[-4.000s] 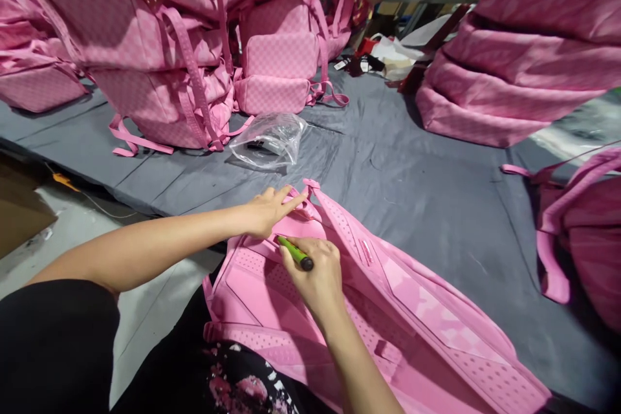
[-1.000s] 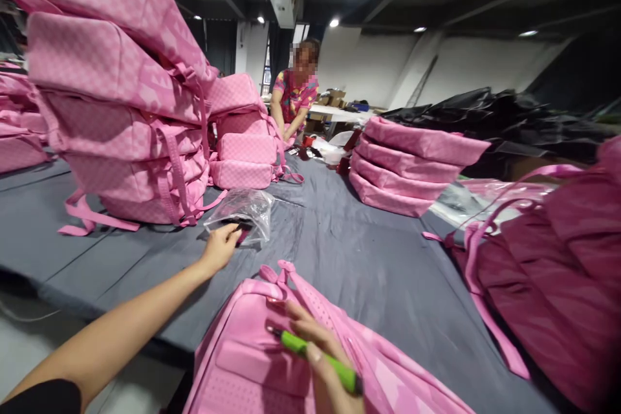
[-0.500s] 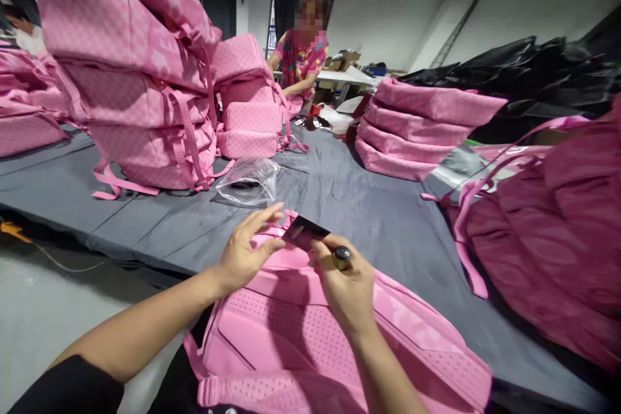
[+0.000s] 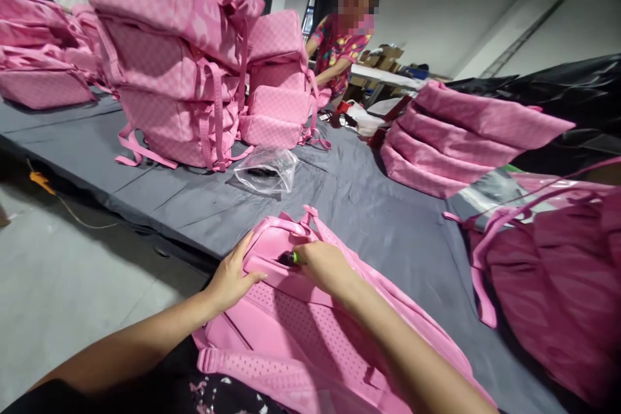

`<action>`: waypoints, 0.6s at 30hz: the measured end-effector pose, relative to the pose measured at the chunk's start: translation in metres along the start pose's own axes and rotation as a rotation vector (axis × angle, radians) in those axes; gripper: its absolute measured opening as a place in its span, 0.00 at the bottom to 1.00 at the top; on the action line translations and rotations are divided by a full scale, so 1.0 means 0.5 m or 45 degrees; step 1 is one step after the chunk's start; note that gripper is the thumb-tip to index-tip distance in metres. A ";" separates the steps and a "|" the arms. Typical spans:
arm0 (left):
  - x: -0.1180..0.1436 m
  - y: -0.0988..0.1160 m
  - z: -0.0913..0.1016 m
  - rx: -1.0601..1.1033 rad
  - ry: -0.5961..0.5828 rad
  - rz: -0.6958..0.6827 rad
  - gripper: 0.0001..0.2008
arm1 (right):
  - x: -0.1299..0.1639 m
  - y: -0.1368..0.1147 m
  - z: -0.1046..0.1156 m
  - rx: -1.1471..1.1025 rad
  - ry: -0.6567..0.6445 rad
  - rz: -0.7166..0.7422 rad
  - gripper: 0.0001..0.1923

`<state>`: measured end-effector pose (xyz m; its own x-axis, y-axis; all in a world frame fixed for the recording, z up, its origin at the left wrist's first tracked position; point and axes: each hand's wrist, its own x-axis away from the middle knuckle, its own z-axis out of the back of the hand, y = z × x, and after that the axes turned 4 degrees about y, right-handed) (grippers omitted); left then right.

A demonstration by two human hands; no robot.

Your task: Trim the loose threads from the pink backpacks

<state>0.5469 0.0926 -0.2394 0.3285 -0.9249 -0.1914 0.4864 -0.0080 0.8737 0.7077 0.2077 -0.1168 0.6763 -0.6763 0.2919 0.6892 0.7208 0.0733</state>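
Observation:
A pink backpack (image 4: 310, 336) lies back panel up, half over the near edge of the grey table (image 4: 378, 220). My left hand (image 4: 231, 277) rests flat on its upper left corner, fingers spread, touching the top handle. My right hand (image 4: 324, 265) is curled around a green-handled tool (image 4: 291, 259) whose tip pokes in under the backpack's top handle. The dark card seen a moment ago is not visible.
A clear plastic bag (image 4: 266, 171) lies on the table beyond the backpack. Tall stacks of pink backpacks (image 4: 179, 65) stand at the left, a lower pile (image 4: 460, 136) at the right, darker pink bags (image 4: 557, 272) at the near right. Another person (image 4: 339, 52) works at the far end.
My left hand reached to the plastic bag, brought back a dark card, and both hands held it. Now the card is out of sight and both hands are on the backpack's top.

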 end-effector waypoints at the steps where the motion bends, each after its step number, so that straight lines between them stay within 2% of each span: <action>1: -0.001 -0.003 -0.001 -0.001 0.007 -0.002 0.42 | -0.001 -0.006 -0.003 0.018 0.011 0.002 0.11; 5: -0.007 -0.016 -0.009 -0.017 0.027 -0.047 0.44 | -0.001 -0.018 -0.024 0.087 0.073 0.004 0.12; 9: -0.010 -0.019 -0.014 0.003 0.032 -0.087 0.44 | -0.016 -0.010 -0.039 0.006 -0.007 0.042 0.11; 12: -0.010 -0.019 -0.020 0.030 0.025 -0.052 0.47 | -0.029 -0.005 -0.053 -0.052 -0.047 0.107 0.13; 18: -0.013 -0.024 -0.031 0.079 -0.041 0.111 0.51 | -0.047 0.004 -0.089 -0.034 -0.071 0.190 0.08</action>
<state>0.5518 0.1047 -0.2554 0.3406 -0.9349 -0.0994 0.4054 0.0507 0.9127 0.7046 0.2183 -0.1662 0.7569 -0.5520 0.3498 0.5891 0.8080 0.0002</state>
